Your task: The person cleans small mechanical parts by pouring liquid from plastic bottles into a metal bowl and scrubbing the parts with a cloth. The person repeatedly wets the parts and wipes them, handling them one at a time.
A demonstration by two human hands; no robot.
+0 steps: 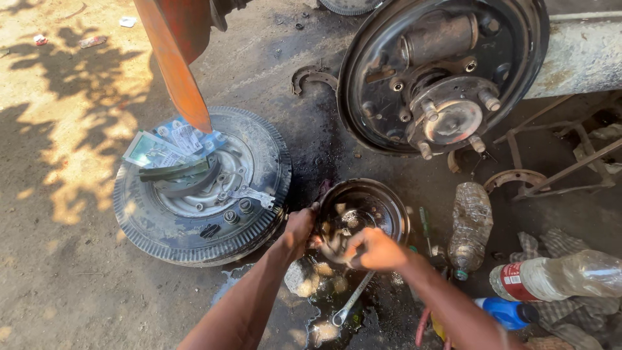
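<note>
Your left hand point(299, 228) grips the brake drum point(360, 214) rim; your right hand point(374, 249) curls closed on something inside. It looks heavy, rigid, greasy: hold the rim.

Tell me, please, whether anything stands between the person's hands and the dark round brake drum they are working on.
Nothing visible does. The left hand grips the rim of the brake drum directly, and the right hand reaches inside it. The spanner lies on the wet ground below, and the wheel lies off to the side, both clear of the hands.
</note>
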